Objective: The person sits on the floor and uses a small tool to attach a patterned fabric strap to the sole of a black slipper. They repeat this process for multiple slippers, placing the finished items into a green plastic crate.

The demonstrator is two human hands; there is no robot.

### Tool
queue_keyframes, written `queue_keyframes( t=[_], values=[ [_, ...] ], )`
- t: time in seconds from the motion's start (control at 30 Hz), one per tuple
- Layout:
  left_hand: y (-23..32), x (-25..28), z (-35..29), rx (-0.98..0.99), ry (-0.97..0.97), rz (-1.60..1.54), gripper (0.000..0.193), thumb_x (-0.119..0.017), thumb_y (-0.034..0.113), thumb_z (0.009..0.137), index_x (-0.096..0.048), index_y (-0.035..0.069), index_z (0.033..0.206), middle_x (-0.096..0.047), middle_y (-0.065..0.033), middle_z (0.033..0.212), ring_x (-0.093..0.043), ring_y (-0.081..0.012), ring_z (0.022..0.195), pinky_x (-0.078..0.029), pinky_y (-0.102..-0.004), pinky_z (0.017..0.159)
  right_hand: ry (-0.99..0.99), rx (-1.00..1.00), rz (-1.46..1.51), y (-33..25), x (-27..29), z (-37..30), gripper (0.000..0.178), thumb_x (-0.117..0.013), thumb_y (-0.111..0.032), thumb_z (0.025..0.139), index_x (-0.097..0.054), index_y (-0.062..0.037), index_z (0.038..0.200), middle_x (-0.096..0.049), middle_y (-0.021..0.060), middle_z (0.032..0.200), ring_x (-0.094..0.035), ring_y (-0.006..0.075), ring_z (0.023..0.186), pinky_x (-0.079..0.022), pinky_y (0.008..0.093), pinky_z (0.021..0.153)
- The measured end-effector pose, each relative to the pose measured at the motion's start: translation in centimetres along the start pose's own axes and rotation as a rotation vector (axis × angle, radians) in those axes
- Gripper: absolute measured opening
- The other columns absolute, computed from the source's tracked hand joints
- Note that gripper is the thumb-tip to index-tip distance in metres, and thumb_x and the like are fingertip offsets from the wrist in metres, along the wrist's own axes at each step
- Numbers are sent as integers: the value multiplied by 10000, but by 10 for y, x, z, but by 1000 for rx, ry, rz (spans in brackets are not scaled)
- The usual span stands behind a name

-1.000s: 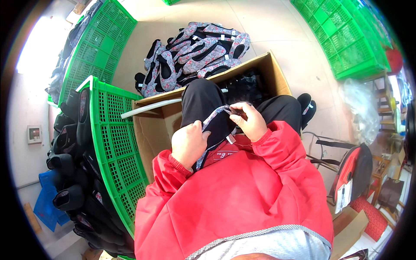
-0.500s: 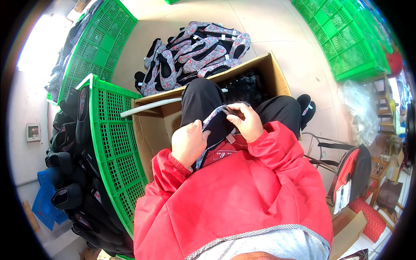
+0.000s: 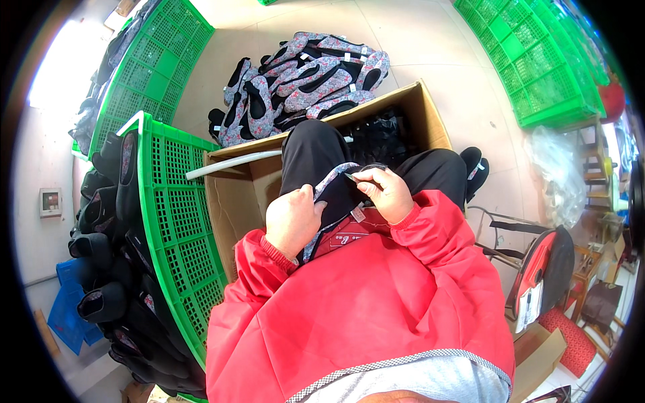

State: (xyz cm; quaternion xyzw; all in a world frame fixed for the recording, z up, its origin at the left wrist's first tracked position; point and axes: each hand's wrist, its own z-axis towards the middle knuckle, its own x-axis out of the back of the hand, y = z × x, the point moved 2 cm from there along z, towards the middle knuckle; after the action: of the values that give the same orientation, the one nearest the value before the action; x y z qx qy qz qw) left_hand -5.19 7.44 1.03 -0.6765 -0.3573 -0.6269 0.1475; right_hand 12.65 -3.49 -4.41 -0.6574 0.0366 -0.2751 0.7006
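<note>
Between my knees I hold a black slipper [image 3: 343,193] with a grey floral edge, its body partly hidden by my hands. My left hand [image 3: 293,219] is closed on its near side, the thumb pressing the floral edge. My right hand [image 3: 386,193] is closed in a pinch on a small dark pointed tool [image 3: 351,177], whose tip lies by the slipper's far rim. The tool is too small to name, and most of it is covered by my fingers. A white tag [image 3: 357,214] shows below the slipper, between my hands.
Ahead, floral slippers [image 3: 316,91] lie heaped on the floor behind a cardboard box [image 3: 433,124] that holds black items. A green crate [image 3: 181,201] with black shoes beyond it stands left. More green crates [image 3: 531,60] are far right; a chair [image 3: 541,269] stands nearer.
My right hand has shifted slightly right and down, and the pointed tip of the tool now shows clear of its fingers. My left hand keeps its hold on the slipper.
</note>
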Motion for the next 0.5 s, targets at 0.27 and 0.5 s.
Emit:
queue_keyframes(
  t=[0.27, 0.5],
  values=[
    [1, 0, -1, 13, -7, 2, 280, -682, 296, 851, -604, 28, 822, -658, -158, 694, -673, -330, 656, -531, -408, 601, -69, -35, -246, -6, -1, 2, 176, -688, -257, 874, -681, -131, 997, -666, 110, 920, -652, 313, 827, -521, 383, 699],
    [3, 2, 0, 33, -23, 3, 284, -688, 295, 847, -601, 27, 812, -657, -160, 695, -675, -328, 660, -531, -406, 599, -47, -10, -244, -2, -5, 5, 179, -694, -264, 867, -650, -121, 963, -661, 110, 916, -655, 317, 818, -519, 393, 685]
  ],
)
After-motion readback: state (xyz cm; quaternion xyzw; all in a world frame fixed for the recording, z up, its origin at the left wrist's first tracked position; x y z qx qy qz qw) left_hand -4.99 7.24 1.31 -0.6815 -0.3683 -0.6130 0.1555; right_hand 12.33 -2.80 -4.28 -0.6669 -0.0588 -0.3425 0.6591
